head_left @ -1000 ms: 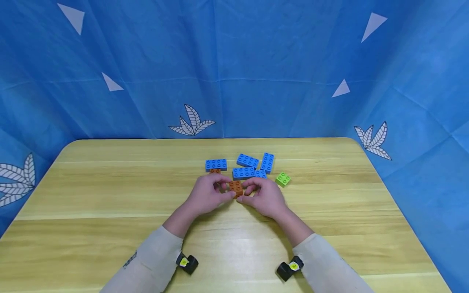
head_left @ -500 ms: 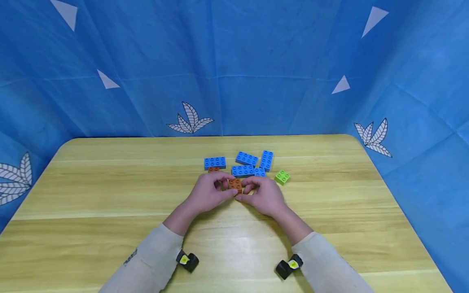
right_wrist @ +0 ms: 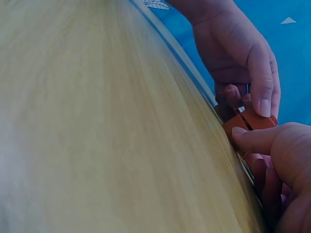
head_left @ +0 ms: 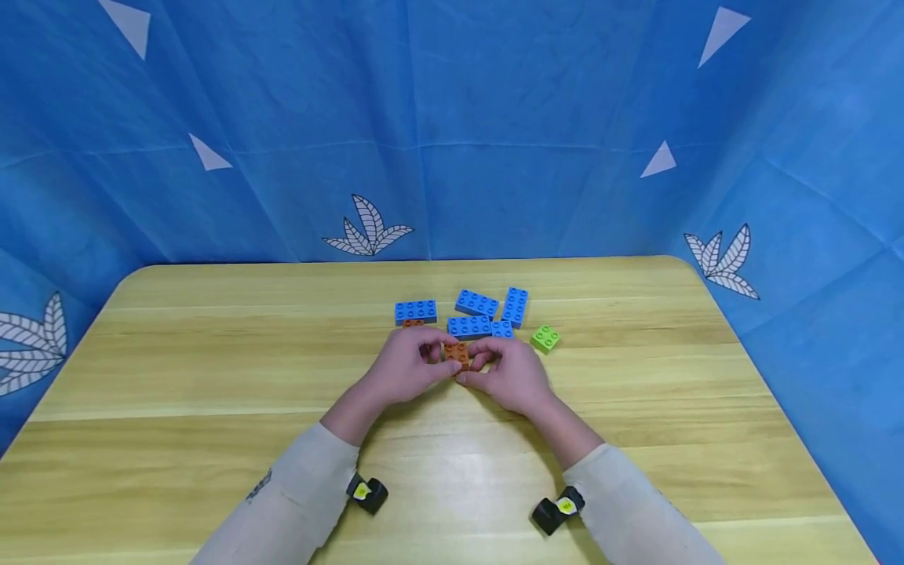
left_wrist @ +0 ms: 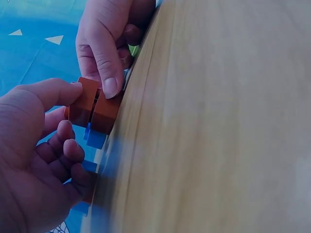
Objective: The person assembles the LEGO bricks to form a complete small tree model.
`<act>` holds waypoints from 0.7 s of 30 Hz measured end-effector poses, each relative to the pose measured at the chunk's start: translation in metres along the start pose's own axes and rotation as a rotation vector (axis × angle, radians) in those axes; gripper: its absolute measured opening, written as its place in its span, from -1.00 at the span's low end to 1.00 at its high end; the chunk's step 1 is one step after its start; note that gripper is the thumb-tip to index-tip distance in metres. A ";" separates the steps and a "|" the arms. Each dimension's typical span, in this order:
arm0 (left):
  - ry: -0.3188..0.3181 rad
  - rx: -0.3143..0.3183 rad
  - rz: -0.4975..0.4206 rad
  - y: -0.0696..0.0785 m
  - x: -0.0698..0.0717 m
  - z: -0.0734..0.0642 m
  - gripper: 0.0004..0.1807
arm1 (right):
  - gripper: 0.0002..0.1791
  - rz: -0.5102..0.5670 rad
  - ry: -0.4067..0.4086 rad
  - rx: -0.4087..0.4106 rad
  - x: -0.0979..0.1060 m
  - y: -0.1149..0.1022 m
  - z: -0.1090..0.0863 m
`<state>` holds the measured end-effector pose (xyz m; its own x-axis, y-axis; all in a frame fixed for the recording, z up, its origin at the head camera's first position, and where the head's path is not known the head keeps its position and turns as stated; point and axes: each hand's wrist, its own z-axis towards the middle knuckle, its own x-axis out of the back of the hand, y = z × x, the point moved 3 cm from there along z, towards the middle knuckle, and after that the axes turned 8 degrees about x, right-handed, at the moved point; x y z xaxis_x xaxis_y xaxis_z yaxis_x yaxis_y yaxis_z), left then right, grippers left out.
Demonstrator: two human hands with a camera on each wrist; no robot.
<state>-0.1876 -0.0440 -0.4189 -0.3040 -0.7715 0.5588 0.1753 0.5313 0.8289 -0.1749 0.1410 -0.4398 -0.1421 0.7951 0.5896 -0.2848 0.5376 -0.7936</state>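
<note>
– On the table (head_left: 212, 353), just nearer than the blue bricks (head_left: 469, 328), busy with what?

– With the upper orange brick (left_wrist: 83, 104), pinched in the left hand (head_left: 410, 363), and with the lower orange brick (left_wrist: 107, 115) beneath, gripped by the right hand (head_left: 510, 377).

– Resting on the wood or lifted?

– Hard to tell from any side.

– Pushed tight together?

– Apparently not, judging from the left wrist: parted there by a dark seam (left_wrist: 95, 104). Impossible to check from the head view, looking straight down onto four studs (head_left: 462, 348).

– Any use in looking from above, then?

– Yes, for the wider spread: out to the right, a green brick (head_left: 545, 340); over to the left, another orange brick (head_left: 413, 322) at the near side of a long blue brick (head_left: 415, 311). Barely to be glimpsed past the fingers in the left wrist view.

– Likely to go wrong how?

– By pressing off-centre: could seat one edge and leave the other cocked. By loosening the lower grip: could skew under the push. Risking a nipped right thumb (left_wrist: 110, 83) too, so near the seam.
</note>
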 end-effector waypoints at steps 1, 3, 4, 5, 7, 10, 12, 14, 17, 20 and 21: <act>-0.002 0.002 0.001 0.000 0.000 0.000 -0.72 | -0.66 0.000 -0.001 0.002 0.000 0.000 0.000; -0.004 0.004 0.011 0.000 0.000 0.000 -0.72 | -0.66 0.001 0.001 0.005 0.000 0.000 0.000; -0.005 0.004 0.017 0.000 0.000 0.001 -0.72 | -0.66 0.000 0.002 0.006 0.000 0.000 0.000; -0.006 0.005 0.021 0.000 0.001 0.001 -0.72 | -0.65 0.000 0.003 0.007 0.000 -0.001 0.000; -0.012 0.012 0.023 0.000 0.001 0.002 -0.72 | -0.65 0.000 0.003 0.009 0.000 0.000 0.000; -0.019 0.031 0.013 -0.002 0.000 0.002 -0.71 | -0.65 -0.002 -0.001 0.003 -0.001 0.001 0.000; -0.023 0.045 0.003 -0.003 0.000 0.002 -0.70 | -0.65 -0.002 -0.006 -0.004 -0.001 0.002 0.000; -0.022 0.058 -0.001 -0.004 0.000 0.002 -0.70 | -0.65 -0.003 -0.011 -0.009 -0.001 0.002 0.001; -0.018 0.071 -0.006 -0.003 0.000 0.001 -0.70 | -0.66 -0.002 -0.011 -0.007 -0.001 0.003 0.001; -0.014 0.081 -0.014 -0.003 -0.001 0.001 -0.69 | -0.66 -0.003 -0.008 -0.004 0.000 0.003 0.001; -0.015 0.082 -0.020 -0.004 -0.002 0.000 -0.69 | -0.66 -0.001 -0.007 -0.006 0.000 0.003 0.001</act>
<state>-0.1882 -0.0444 -0.4228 -0.3212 -0.7772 0.5412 0.0918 0.5432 0.8346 -0.1764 0.1420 -0.4421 -0.1484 0.7924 0.5917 -0.2791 0.5405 -0.7937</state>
